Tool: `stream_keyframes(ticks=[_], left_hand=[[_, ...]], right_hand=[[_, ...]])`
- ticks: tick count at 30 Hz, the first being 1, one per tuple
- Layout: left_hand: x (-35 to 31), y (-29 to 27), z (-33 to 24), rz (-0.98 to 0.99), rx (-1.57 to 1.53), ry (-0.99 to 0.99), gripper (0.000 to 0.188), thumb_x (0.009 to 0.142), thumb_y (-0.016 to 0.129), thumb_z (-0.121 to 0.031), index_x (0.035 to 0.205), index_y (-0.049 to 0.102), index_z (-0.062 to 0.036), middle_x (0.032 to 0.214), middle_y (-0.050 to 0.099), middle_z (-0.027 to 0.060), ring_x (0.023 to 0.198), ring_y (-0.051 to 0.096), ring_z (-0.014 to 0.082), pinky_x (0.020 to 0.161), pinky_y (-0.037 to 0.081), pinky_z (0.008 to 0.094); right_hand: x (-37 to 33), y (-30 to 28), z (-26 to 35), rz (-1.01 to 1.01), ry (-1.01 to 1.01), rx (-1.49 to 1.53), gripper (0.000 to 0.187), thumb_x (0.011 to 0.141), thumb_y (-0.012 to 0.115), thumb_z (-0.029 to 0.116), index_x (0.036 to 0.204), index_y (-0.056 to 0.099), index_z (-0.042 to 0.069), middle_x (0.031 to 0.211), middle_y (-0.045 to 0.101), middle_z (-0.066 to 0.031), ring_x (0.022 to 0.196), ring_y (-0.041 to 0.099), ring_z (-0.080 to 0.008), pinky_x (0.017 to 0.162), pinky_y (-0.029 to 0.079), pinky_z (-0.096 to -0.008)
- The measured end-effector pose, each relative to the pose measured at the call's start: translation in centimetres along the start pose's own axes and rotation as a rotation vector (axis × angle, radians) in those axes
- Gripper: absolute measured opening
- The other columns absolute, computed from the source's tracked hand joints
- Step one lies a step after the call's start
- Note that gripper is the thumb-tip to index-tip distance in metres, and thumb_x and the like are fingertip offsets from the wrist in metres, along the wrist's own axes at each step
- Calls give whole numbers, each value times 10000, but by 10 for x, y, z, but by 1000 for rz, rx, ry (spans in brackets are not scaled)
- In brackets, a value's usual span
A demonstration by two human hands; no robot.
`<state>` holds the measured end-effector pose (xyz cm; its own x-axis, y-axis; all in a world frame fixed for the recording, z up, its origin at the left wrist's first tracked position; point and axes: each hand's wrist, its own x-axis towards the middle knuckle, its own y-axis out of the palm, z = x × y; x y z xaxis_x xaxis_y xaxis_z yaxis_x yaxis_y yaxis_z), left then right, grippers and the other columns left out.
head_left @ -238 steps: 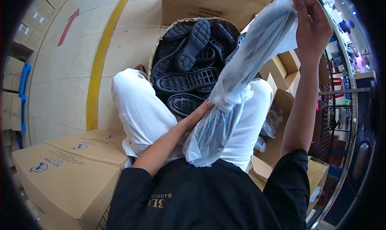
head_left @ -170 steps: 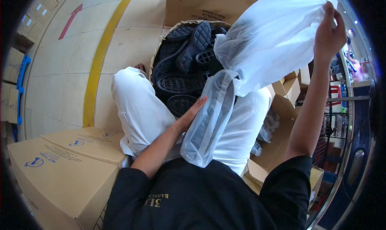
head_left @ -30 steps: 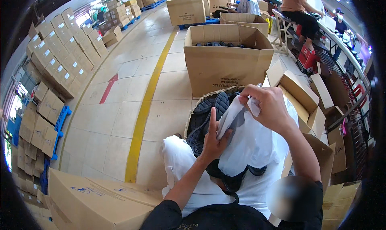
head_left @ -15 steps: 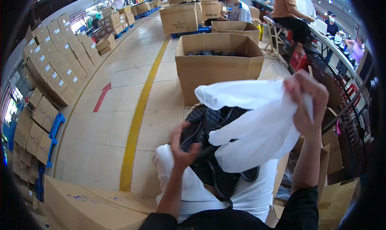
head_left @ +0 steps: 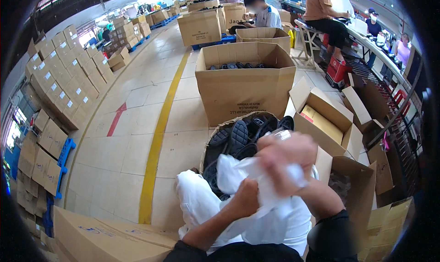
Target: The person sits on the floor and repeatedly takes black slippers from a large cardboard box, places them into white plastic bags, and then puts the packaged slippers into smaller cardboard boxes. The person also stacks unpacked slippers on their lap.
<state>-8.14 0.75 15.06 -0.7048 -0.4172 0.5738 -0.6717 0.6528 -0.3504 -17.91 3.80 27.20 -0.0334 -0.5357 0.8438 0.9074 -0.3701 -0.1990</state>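
Note:
My left hand (head_left: 244, 200) is closed on a bunched piece of thin white sheet (head_left: 230, 172), tissue paper or film; I cannot tell which. Above it and to its right, my right hand (head_left: 288, 163) grips the same sheet, smeared by motion. Both hands are over my lap, where white covering (head_left: 201, 200) lies on my legs. Just beyond them stands a round container (head_left: 202, 160) piled with black quilted footwear (head_left: 239, 136). My hands and the sheet hide part of the pile.
A large carton (head_left: 245, 90) with dark footwear stands ahead. To the right are an open carton (head_left: 317, 97) with a yellowish box inside and another open carton (head_left: 364, 170). A closed carton (head_left: 110, 237) sits near left. People work along a bench (head_left: 366, 35) at far right.
My right hand has come down and left with the white sheet, which is now bunched. My left hand has moved right from the footwear and closed on it.

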Motion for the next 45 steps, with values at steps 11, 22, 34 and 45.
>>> stream_keyframes(ticks=[11, 22, 34, 45], left_hand=[[-32, -53, 7, -319, 285, -246, 178, 624, 582, -52, 802, 578, -52, 685, 591, 136, 654, 604, 316, 603, 474, 339], [-2, -49, 15, -47, 730, -122, 245, 606, 593, -56, 847, 568, -97, 714, 543, 105, 656, 560, 299, 608, 428, 388], [-7, -33, 7, -457, -717, -326, 521, 781, 481, 14, 1258, 293, -78, 1032, 504, 66, 876, 531, 117, 759, 457, 246], [-44, 46, 30, -569, 235, 65, 429, 712, 646, -82, 1095, 453, -52, 1082, 498, 202, 1000, 495, 338, 867, 400, 386]], right_hand=[[-63, -52, -60, -725, 716, 300, 413, 878, 529, 294, 538, 444, 75, 527, 393, 7, 510, 368, -79, 494, 289, -228], [-52, -54, -22, 241, 101, -517, 888, 529, 793, 489, 1188, 446, 6, 1159, 469, -221, 1130, 431, -338, 949, 317, -430], [-137, -3, -72, 335, 933, 437, 607, 606, 734, 104, 1154, 498, -9, 1037, 578, -91, 967, 530, -168, 877, 397, -295], [-127, 14, -83, -686, 1044, 976, 361, 808, 448, 156, 1158, 393, 88, 992, 525, -88, 920, 551, -191, 791, 475, -325]])
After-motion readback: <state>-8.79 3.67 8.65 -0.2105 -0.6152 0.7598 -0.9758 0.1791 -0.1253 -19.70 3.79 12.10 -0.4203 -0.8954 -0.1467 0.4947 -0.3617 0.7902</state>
